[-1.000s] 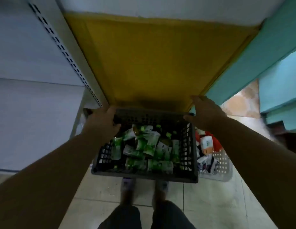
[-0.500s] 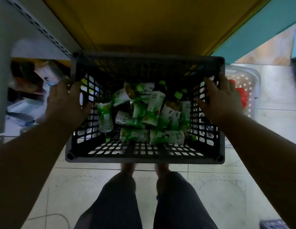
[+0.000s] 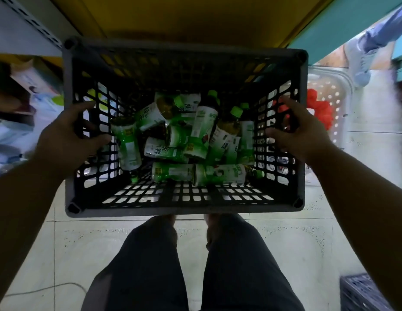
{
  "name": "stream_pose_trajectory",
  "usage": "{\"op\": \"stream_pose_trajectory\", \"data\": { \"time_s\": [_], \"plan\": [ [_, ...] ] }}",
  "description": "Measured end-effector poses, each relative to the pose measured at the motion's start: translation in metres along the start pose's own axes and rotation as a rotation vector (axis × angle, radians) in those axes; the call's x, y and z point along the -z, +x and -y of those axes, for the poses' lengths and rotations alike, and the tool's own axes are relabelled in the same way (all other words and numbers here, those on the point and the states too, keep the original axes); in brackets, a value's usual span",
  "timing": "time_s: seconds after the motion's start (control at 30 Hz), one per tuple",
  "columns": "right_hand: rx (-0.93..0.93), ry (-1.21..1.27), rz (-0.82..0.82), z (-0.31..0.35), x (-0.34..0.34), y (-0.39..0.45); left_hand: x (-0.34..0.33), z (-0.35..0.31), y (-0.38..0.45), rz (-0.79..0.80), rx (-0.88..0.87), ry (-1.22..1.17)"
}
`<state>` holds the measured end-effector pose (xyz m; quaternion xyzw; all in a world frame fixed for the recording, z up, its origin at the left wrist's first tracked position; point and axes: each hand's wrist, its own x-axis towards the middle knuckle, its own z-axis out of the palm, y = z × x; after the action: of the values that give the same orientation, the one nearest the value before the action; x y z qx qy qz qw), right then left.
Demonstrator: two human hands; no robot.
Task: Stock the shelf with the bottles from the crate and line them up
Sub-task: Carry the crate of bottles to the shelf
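Left hand [image 3: 67, 140] is gripping the left wall of the crate [image 3: 184, 207], thumb hooking inside through the lattice, fingers curling over the rim. The crate is hanging between both hands above the tiled floor [image 3: 72, 254], its far edge sitting under a yellow shelf [image 3: 195, 16]. Inside, the bottles [image 3: 186, 140], green-capped with green and white labels, are lying jumbled across the bottom, none upright. Right hand [image 3: 301, 135] is clutching the right wall, thumb inside, fingers wrapping outside. A white basket [image 3: 339, 90] is sitting on the floor just beyond it.
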<state>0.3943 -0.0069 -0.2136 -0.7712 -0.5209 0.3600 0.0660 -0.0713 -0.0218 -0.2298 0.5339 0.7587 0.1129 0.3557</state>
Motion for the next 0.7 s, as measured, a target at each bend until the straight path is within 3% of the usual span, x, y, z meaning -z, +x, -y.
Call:
{"op": "stream_pose_trajectory", "data": {
  "time_s": [0.07,0.33,0.7],
  "plan": [
    [-0.074,0.219,0.078,-0.003,0.004,0.003,0.000,-0.001,0.000,-0.001,0.015,-0.058],
    [-0.015,0.034,0.091,0.001,0.024,-0.016,0.006,-0.023,-0.037,-0.033,0.088,-0.162],
    [0.079,0.001,0.108,0.034,0.138,-0.124,0.088,-0.105,-0.156,-0.050,0.124,-0.227]
  ]
}}
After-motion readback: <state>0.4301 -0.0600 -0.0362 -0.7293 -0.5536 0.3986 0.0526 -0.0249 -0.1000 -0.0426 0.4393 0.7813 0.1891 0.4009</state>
